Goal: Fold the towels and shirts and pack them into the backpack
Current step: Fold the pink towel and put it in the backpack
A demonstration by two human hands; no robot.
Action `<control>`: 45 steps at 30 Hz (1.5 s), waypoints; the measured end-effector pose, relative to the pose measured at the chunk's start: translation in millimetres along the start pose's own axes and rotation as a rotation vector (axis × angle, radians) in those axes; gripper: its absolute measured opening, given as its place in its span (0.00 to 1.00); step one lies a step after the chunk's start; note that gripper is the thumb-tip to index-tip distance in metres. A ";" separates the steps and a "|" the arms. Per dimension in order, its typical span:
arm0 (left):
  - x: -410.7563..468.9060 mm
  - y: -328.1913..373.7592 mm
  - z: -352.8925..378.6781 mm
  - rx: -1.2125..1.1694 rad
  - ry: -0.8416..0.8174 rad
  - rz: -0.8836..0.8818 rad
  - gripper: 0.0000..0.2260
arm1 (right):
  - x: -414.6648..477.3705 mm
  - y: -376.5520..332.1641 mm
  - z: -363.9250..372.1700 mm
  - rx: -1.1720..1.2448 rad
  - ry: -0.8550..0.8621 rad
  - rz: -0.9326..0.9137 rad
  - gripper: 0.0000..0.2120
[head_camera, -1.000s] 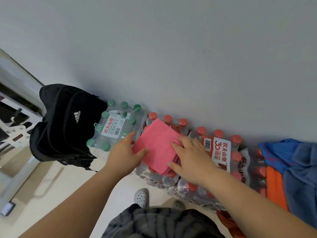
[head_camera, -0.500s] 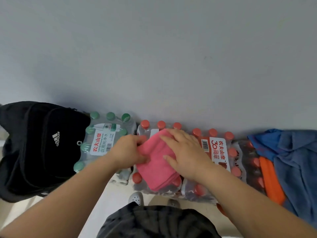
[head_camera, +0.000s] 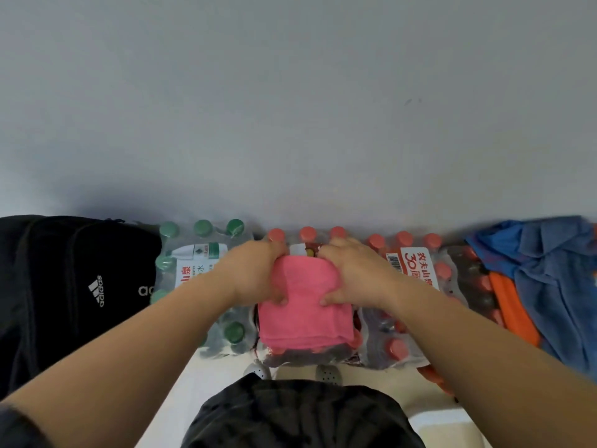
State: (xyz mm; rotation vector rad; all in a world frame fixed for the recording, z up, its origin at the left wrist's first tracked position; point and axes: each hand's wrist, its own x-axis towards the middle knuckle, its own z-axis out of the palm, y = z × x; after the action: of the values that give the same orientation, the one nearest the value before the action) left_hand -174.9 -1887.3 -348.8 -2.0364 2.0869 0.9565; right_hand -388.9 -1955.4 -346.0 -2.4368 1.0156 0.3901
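A folded pink towel [head_camera: 303, 315] lies on top of a shrink-wrapped pack of red-capped bottles [head_camera: 400, 347]. My left hand [head_camera: 255, 273] grips the towel's far left side, thumb on top and fingers curled over its far edge. My right hand [head_camera: 352, 273] grips the far right side the same way. A black backpack [head_camera: 74, 286] with a white logo stands at the far left against the wall. Blue cloth [head_camera: 555, 279] and an orange cloth [head_camera: 510, 305] are piled at the right.
A pack of green-capped bottles [head_camera: 200, 250] sits between the backpack and the red-capped packs. A grey wall rises right behind everything. Pale floor and the toes of my white shoes [head_camera: 258, 371] show below the packs.
Both hands slid to the towel's far end and closed on it from either side. The towel now lies squarer and more compact. The view swung left to level, bringing the backpack closer in frame.
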 end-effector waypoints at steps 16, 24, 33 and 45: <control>-39.0 -4.8 41.6 0.042 0.446 0.255 0.28 | -43.9 8.8 27.1 0.046 0.425 -0.141 0.25; -69.7 -8.6 98.5 0.028 0.496 0.293 0.24 | -78.0 14.5 67.1 0.060 0.443 -0.203 0.20; -58.4 4.2 99.4 -0.094 0.635 0.240 0.20 | -64.1 6.4 64.3 0.266 0.461 -0.110 0.09; -30.9 25.6 93.3 0.175 0.328 0.029 0.32 | -45.3 16.8 50.7 0.069 0.300 0.001 0.31</control>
State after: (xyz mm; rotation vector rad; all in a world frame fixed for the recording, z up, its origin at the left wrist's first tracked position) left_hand -228.7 -1818.0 -399.9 -2.1972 2.2630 0.4442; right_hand -436.1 -1912.6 -375.0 -2.4799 1.1315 -0.0132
